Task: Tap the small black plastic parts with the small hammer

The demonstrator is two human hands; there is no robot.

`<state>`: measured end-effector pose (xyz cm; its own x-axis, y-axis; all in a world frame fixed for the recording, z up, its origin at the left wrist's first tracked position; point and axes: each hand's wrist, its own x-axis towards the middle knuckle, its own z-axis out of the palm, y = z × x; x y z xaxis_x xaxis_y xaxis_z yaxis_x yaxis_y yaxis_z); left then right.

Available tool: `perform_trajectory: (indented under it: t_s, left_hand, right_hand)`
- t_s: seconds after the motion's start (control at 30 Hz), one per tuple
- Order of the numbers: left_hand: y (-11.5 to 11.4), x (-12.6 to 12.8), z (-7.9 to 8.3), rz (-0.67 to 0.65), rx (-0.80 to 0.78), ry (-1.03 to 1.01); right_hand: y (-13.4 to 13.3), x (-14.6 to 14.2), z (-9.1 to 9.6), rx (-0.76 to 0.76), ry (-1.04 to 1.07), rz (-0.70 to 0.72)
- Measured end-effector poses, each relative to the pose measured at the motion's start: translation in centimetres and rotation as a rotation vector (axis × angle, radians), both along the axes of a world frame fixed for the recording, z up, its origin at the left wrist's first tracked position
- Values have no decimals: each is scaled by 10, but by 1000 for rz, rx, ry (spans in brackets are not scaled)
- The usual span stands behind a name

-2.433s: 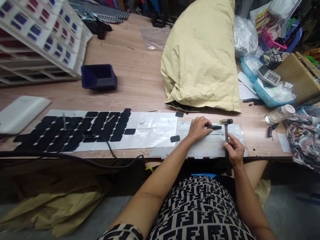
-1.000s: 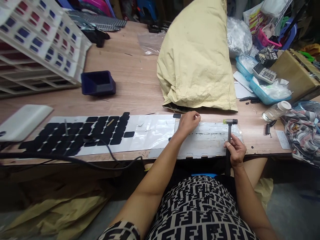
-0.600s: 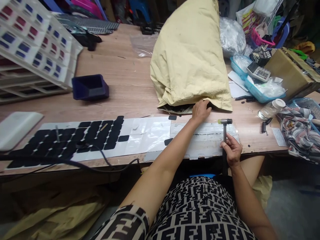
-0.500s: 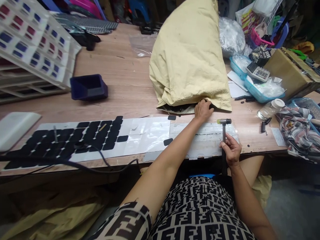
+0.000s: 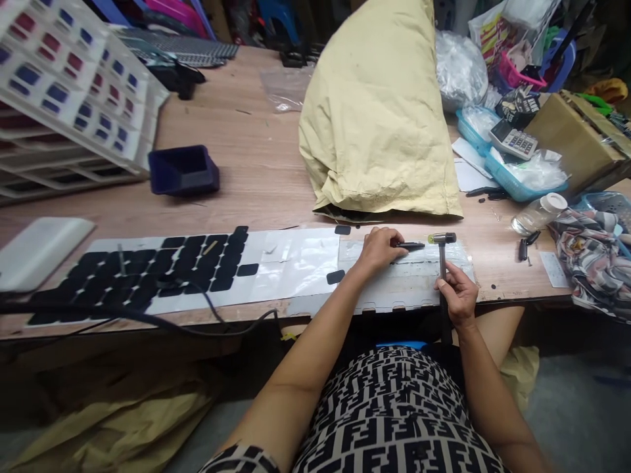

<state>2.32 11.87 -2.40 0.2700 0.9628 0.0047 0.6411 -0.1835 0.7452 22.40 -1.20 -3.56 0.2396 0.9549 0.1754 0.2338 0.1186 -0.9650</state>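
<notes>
Presently the left hand (image 5: pixel 380 249) has its fingers drawn narrow, pinching the left end of a slim black piece (image 5: pixel 413 246), long and smooth-looking, which lies roughly level over the pale work pad (image 5: pixel 389 301). Whether the piece touches the pad along its length, cannot tell. The right hand (image 5: pixel 458 293) is wrapped about the dark shaft of a small hammer (image 5: pixel 442 259), near upright in view, its head just beyond the piece's free end: shiny metal barrel, one face yellowish and translucent, the other black. Pad surface flat and scuffed, a dark broken line running across it, small notches along the near edge. Left of it, a glossy white sheet (image 5: pixel 296 263), lightly creased, bearing close rows of flat black pieces (image 5: pixel 197 253), rounded at the corners; a narrow tan strip (image 5: pixel 211 247) lies on them. A black cable (image 5: pixel 197 330) loops along the table edge. Beyond the pad, a bulging sack (image 5: pixel 379 125) of cream-yellow material, wrinkled, its dark mouth toward the person. Farther left on the wood-grain table (image 5: pixel 246 151), a dark blue tub (image 5: pixel 186 186) with sloping walls, and a white plastic crate (image 5: pixel 128 105), tilted, pierced with squarish holes. To the right, a clear jar (image 5: pixel 531 217) with white lid, leaning over; beside it a crumpled patterned cloth (image 5: pixel 591 263), soft-folded.
</notes>
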Motion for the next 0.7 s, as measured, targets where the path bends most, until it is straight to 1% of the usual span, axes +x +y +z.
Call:
perform_trajectory:
  t_s: [0.07, 0.13, 0.33, 0.47, 0.57, 0.7]
  left_hand:
    - [-9, -6, -6, -8, 4, -43]
    - [-13, -8, -10, -7, 17, -64]
    - [-11, -6, -10, -25, 39, -45]
    - [-11, -6, -11, -19, 52, -50]
    - [-11, -5, -12, -8, 58, -51]
    - [-11, -5, -11, -7, 37, -61]
  right_hand:
    - [1, 0, 4, -10, -31, 31]
    - [2, -2, 9, -22, -84, 61]
    - [3, -17, 27, -42, -244, 112]
    - [5, -28, 28, -22, -338, 150]
    - [8, -31, 27, -36, -416, 171]
    - [7, -28, 28, -62, -354, 163]
